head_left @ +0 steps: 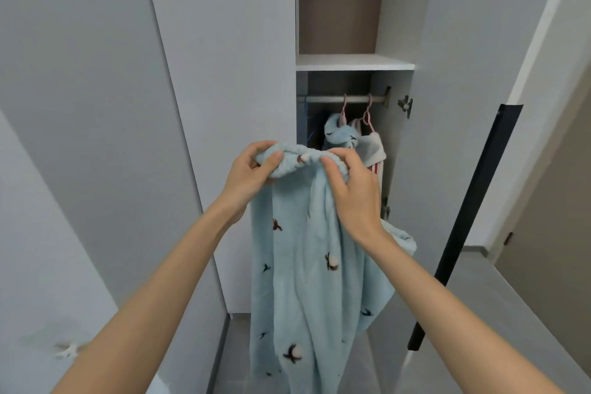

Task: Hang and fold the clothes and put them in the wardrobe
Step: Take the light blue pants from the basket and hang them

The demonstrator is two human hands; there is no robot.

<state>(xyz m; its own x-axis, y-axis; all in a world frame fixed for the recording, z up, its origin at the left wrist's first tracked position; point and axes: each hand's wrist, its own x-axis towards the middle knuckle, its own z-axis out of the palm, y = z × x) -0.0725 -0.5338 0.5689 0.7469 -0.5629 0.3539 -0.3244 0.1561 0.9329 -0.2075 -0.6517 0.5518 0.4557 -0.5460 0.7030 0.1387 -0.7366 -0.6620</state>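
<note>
A light blue fleece garment (307, 281) with small dark embroidered motifs hangs down in front of me. My left hand (252, 169) grips its bunched top edge from the left, and my right hand (348, 189) pinches the same edge from the right. Behind it the wardrobe (351, 62) stands open. On its rail (332, 99), pink hangers (367, 117) carry a matching blue garment (339, 134) and a white one with red stripes (374, 150).
The open wardrobe door (463, 105) with a long black handle (467, 227) stands at the right. Shut grey doors (112, 105) fill the left. A white shelf sits above the rail. Grey floor lies below.
</note>
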